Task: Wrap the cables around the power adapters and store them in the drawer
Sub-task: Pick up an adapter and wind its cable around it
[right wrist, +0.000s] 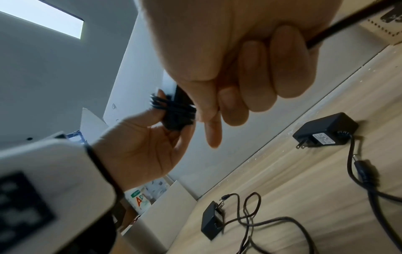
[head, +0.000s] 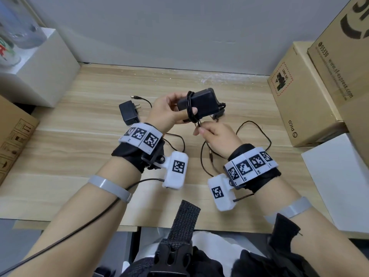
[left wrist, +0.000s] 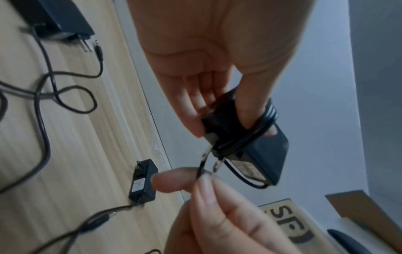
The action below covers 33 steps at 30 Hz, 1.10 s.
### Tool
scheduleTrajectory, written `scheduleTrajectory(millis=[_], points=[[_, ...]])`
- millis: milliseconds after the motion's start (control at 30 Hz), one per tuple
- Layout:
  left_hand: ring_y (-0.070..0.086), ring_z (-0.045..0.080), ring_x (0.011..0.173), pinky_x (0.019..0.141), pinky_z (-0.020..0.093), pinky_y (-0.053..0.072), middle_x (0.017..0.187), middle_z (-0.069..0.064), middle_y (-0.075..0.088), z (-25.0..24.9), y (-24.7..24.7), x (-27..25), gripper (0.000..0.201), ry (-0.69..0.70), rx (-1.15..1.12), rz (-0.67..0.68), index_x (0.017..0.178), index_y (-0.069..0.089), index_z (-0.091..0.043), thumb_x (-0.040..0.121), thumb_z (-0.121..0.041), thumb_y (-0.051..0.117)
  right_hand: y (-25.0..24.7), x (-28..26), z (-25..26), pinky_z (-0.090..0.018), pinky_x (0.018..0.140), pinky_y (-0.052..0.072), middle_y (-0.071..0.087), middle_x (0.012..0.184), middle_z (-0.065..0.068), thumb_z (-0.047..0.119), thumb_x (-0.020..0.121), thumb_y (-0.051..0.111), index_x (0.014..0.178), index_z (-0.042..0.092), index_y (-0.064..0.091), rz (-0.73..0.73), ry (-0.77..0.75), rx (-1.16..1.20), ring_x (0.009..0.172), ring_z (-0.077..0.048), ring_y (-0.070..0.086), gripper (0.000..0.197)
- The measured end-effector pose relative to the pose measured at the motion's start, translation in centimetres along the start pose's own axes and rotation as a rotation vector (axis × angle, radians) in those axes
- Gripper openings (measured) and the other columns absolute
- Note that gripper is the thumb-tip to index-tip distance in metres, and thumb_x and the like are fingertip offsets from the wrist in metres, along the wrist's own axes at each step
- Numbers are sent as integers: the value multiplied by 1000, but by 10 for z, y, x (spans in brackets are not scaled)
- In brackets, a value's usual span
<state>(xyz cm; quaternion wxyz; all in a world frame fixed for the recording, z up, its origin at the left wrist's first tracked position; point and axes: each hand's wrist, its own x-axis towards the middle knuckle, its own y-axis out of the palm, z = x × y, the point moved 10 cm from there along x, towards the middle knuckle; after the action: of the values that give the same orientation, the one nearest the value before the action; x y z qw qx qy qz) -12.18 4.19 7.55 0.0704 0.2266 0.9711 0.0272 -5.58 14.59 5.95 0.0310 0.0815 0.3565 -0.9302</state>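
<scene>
My left hand [head: 180,108] grips a black power adapter [head: 203,102] above the wooden desk [head: 79,176]. Several turns of its black cable [head: 189,110] circle the body. Just below it, my right hand [head: 199,130] pinches the cable's free end between thumb and forefinger. In the left wrist view the pinched cable end [left wrist: 201,169] leads up to the wrapped adapter [left wrist: 261,154]. A second adapter [head: 128,112] lies unwrapped on the desk to the left, its prongs facing right. A third adapter [right wrist: 324,130] lies on the desk under the held one. No drawer shows in any view.
Loose black cables [head: 255,128] loop over the desk between my wrists and to the right. Cardboard boxes [head: 299,100] stand stacked at the right, with a white box [head: 339,176] in front of them. Another white box [head: 46,72] and a cardboard carton [head: 14,136] sit at the left.
</scene>
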Motion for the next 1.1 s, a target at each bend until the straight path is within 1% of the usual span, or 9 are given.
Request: scheduleTrajectory(millis=[167, 267, 433, 500, 600, 700, 833, 1000, 1100], points=[[59, 12, 74, 63, 18, 54, 82, -3, 61, -5, -11, 1, 29, 54, 216, -123, 88, 60, -15, 70, 0, 76, 5, -7, 6, -30, 73, 38, 56, 73, 7, 23, 94, 46, 91, 19, 70, 31, -16, -61, 78, -13, 48, 25], [57, 2, 76, 72, 9, 46, 81, -13, 61, -6, -10, 1, 35, 75, 432, -123, 93, 61, -17, 65, -11, 81, 1, -7, 12, -32, 70, 40, 51, 61, 10, 26, 92, 50, 84, 19, 70, 4, -35, -108, 69, -13, 48, 23], [53, 1, 75, 61, -3, 36, 79, -16, 57, 2, -5, 3, 35, 71, 665, -44, 91, 60, -22, 65, -6, 78, -11, -7, 24, -34, 72, 45, 60, 68, 6, 32, 86, 60, 83, 20, 71, -35, -78, -130, 74, -16, 54, 17], [57, 7, 79, 66, 2, 41, 81, -14, 58, 10, 1, 4, 37, 38, 721, 43, 91, 59, -24, 66, -3, 77, -18, -5, 27, -35, 73, 48, 65, 72, 5, 34, 81, 65, 81, 23, 72, -65, -89, -141, 76, -17, 58, 14], [61, 19, 88, 80, 29, 50, 85, -11, 61, 17, 10, 5, 40, 28, 797, 161, 87, 57, -30, 66, -2, 77, -25, -3, 26, -30, 67, 45, 58, 60, 13, 33, 72, 74, 71, 26, 70, -103, -77, -114, 63, -6, 54, 8], [58, 15, 87, 77, 24, 45, 81, -16, 57, 23, 16, 1, 40, 18, 824, 255, 90, 59, -27, 66, -1, 78, -40, 0, 23, -26, 60, 40, 55, 50, 17, 25, 65, 80, 58, 32, 63, -180, -57, 6, 49, 2, 51, 20], [56, 9, 88, 78, 23, 48, 85, -14, 60, 29, 23, -6, 43, 14, 725, 397, 89, 59, -27, 65, 2, 79, -57, 1, 13, -44, 76, 53, 69, 72, -2, 21, 67, 79, 58, 35, 62, -277, -49, 89, 72, -19, 64, 24], [60, -2, 85, 79, 15, 46, 83, -19, 67, 19, 22, -12, 49, 9, 274, 395, 91, 57, -24, 49, -20, 81, -53, -1, -11, -21, 75, 46, 67, 78, 2, 13, 82, 66, 81, 12, 72, -328, 1, 230, 76, -12, 60, 6], [63, -1, 80, 72, 18, 52, 83, -16, 70, 15, 18, -10, 49, 24, 35, 281, 95, 56, -18, 51, -17, 76, -47, -1, -21, -24, 72, 42, 63, 74, 4, 7, 85, 59, 80, 18, 71, -354, 29, 302, 75, -10, 55, 17]])
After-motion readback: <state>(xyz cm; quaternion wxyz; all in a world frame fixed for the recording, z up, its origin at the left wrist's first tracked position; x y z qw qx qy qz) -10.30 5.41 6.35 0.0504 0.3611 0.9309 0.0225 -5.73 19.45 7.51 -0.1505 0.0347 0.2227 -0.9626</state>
